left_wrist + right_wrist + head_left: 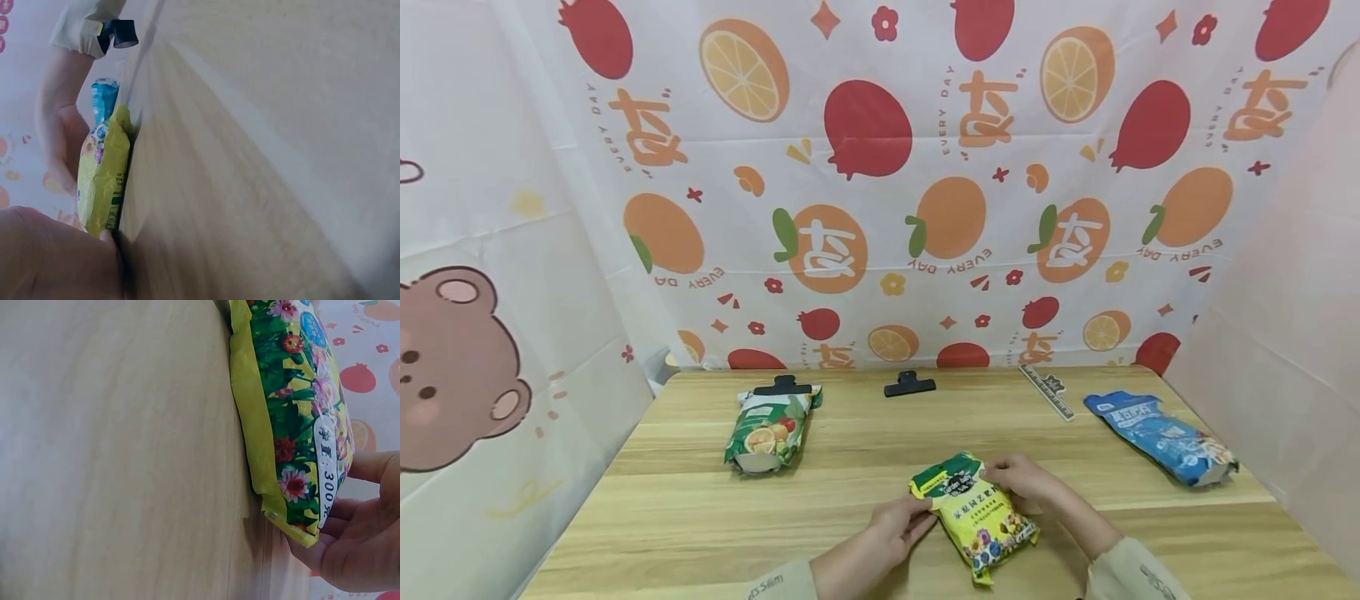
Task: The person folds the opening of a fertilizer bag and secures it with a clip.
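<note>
A yellow and green fertilizer bag (977,521) lies tilted on the table at the front, its printed face up. My left hand (897,529) grips its left edge, thumb on top and fingers at the side. At the upper right edge, my right hand (1024,483) holds the bag between thumb and fingers. The right wrist view has the bag's flowered end (294,425) close up, with the right hand (359,544) at its far side. In the left wrist view, the fertilizer bag (103,175) rests low on the wood; part of the left hand's grip is hidden.
On the left stands a green and white bag (771,429) with a black clip (785,385) at its top. Another black clip (910,383) lies at the back middle. A ruler (1047,390) and a blue bag (1165,437) are on the right of the wooden table (685,517).
</note>
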The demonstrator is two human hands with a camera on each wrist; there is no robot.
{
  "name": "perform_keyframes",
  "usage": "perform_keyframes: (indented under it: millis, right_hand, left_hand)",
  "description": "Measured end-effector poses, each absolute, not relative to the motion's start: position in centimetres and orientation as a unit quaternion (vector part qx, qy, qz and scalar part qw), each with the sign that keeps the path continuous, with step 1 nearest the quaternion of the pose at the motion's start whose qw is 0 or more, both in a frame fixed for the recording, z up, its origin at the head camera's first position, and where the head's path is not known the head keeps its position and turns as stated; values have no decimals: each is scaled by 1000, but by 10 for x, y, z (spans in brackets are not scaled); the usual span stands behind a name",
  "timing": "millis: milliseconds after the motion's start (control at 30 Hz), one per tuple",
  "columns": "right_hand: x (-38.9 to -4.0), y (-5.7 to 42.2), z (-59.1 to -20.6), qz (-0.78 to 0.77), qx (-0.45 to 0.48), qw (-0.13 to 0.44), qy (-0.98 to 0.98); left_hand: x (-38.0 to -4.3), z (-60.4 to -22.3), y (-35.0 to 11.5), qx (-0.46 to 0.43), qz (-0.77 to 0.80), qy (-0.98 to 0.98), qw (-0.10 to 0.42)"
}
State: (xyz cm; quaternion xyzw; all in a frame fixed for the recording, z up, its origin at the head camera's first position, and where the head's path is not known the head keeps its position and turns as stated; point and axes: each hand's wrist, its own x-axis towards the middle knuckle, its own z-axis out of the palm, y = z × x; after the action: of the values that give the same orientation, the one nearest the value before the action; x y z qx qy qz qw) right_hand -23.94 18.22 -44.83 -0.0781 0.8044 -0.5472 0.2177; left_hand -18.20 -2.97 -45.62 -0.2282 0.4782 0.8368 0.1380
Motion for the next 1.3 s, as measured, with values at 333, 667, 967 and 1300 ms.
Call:
perform_keyframes:
  millis: [333,667,967,1300]
  right_hand:
    - [-247,180,-448,-527,-68,198,824]
    - [-247,174,-452,-534,-45,192,822]
    - [-246,169,-454,-559,-32,190,807]
    - [-249,166,-457,-576,-26,190,795]
  left_hand:
    - [-193,-455,-37,-205,843,476,147]
    - [-203,-459,-44,-189,835,500,130]
    - [-209,-458,-55,-147,820,535,139]
    - [-218,-461,-62,-141,803,562,139]
